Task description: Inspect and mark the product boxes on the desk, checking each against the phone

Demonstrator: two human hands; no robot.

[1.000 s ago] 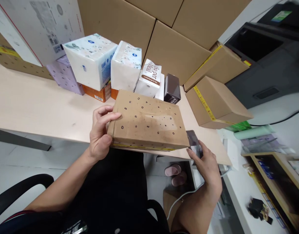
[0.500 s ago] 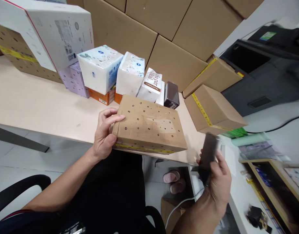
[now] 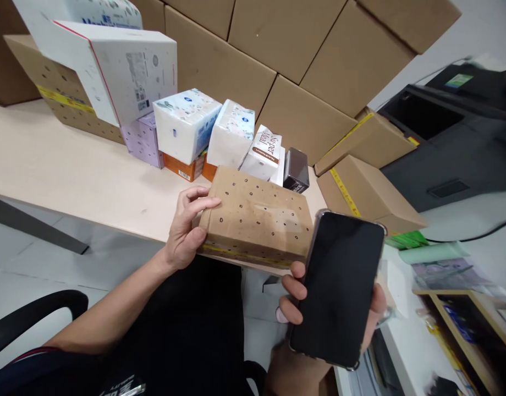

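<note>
A brown cardboard box (image 3: 257, 214) with small dark dots and yellow tape along its lower front lies at the table's near edge. My left hand (image 3: 191, 225) is closed on its left end, fingers on top and thumb at the front side. In my right hand (image 3: 292, 291) is a smartphone (image 3: 339, 286) with a dark screen facing me and a clear case. The fingers wrap its left side and the thumb its right. The phone overlaps the box's right end from my viewpoint; whether they touch I cannot tell.
Behind the box stand tissue packs (image 3: 187, 126), a white Super Meal pack (image 3: 261, 154) and a dark box (image 3: 296, 170). A white carton (image 3: 141, 71) is at the left. Large cartons (image 3: 220, 66) form a wall behind. A taped box (image 3: 372, 192) sits right, beside a black machine (image 3: 434, 143).
My right hand has raised the phone and brought it leftward and closer, turning its screen toward me. My left hand stays on the box. The view has shifted slightly.
</note>
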